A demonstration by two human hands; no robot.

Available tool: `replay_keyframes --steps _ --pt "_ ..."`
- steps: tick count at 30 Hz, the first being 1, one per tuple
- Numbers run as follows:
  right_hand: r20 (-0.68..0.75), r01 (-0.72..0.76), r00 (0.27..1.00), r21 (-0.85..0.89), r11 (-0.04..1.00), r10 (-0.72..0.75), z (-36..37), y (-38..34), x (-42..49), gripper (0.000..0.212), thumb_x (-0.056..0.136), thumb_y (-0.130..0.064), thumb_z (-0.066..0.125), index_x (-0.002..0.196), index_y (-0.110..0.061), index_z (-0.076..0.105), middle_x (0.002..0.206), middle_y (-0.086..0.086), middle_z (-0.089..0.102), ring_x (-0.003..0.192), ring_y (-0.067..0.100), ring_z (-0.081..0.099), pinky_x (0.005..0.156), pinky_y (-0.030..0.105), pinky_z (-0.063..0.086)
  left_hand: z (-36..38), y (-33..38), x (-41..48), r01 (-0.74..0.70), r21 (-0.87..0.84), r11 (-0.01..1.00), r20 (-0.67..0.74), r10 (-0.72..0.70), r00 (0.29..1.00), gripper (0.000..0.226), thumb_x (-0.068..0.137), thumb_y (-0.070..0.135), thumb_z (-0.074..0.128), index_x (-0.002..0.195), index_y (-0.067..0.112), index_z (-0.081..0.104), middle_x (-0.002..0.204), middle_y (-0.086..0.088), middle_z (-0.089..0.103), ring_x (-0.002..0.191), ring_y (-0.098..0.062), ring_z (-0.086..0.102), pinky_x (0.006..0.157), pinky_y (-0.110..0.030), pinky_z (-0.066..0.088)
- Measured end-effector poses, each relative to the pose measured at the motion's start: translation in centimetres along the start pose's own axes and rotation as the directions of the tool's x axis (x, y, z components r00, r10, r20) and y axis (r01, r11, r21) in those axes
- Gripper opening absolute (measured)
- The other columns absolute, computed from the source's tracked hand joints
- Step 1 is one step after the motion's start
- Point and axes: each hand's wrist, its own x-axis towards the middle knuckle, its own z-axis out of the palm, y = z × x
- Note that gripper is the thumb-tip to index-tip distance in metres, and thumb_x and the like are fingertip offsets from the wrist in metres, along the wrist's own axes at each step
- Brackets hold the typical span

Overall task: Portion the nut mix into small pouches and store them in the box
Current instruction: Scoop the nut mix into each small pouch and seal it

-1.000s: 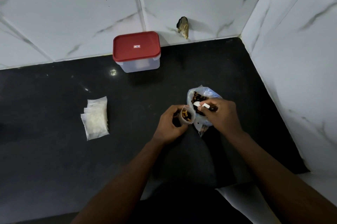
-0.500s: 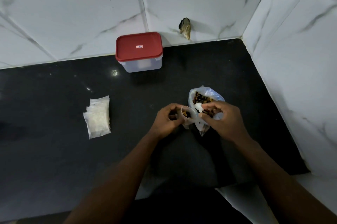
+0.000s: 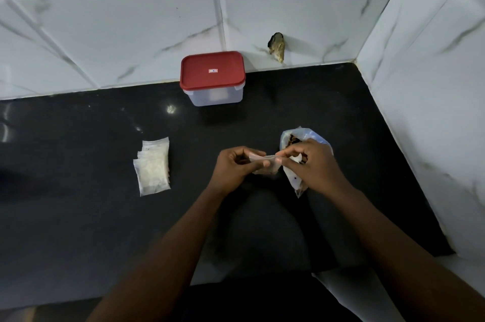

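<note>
Black counter (image 3: 78,230), marbled wall tiles (image 3: 118,33), chipped hole (image 3: 277,47)

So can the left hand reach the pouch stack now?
Probably, once freed: the left hand pinches the pouch with the right hand; bare counter lies between it and the stack.

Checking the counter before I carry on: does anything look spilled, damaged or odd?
I see no spill on the countertop. The one oddity is a ragged dark hole in the wall tile, right of the red-lidded box.

Small clear pouch (image 3: 263,163) pinched flat; open nut bag (image 3: 313,137) just beside; red-lidded box (image 3: 213,77) closed.
</note>
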Motion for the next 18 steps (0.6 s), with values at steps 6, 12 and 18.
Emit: replay_keyframes --steps 6,12,18 --pt "-0.012 0.055 0.998 0.103 0.993 -0.054 0.4 -1.5 0.2 0.023 0.091 -0.017 0.075 0.112 -0.024 0.075 0.095 -0.022 0.069 0.095 -0.012 0.06 0.081 0.004 0.041 -1.0 1.0 -1.0 -0.019 -0.011 1.0 -0.012 0.019 1.0 0.018 0.085 0.003 0.081 0.091 -0.009 0.069 0.087 -0.013 0.079 0.078 -0.019 0.077 0.068 -0.024 0.06" --pt "0.033 0.003 0.999 0.237 0.971 -0.011 1.8 -2.9 0.3 0.028 0.092 -0.01 0.072 0.103 -0.035 0.067 0.102 -0.01 0.071 0.097 0.003 0.067 0.085 0.022 0.055 -2.1 1.2 -2.4 -0.021 -0.056 0.998 -0.022 0.019 1.0 0.018 0.092 0.01 0.075 0.104 -0.003 0.076 0.096 -0.013 0.08 0.089 -0.025 0.078 0.078 -0.028 0.061" --pt "0.052 -0.052 0.998 0.367 0.929 0.036 3.1 -5.1 -0.3 0.04 0.088 -0.014 0.076 0.123 -0.027 0.061 0.096 -0.004 0.076 0.097 0.006 0.07 0.092 0.026 0.054 -4.0 0.9 -3.8 0.028 -0.16 0.987 -0.048 -0.036 0.998 0.022 0.096 0.014 0.07 0.106 -0.005 0.074 0.098 -0.02 0.078 0.088 -0.028 0.076 0.078 -0.034 0.062"
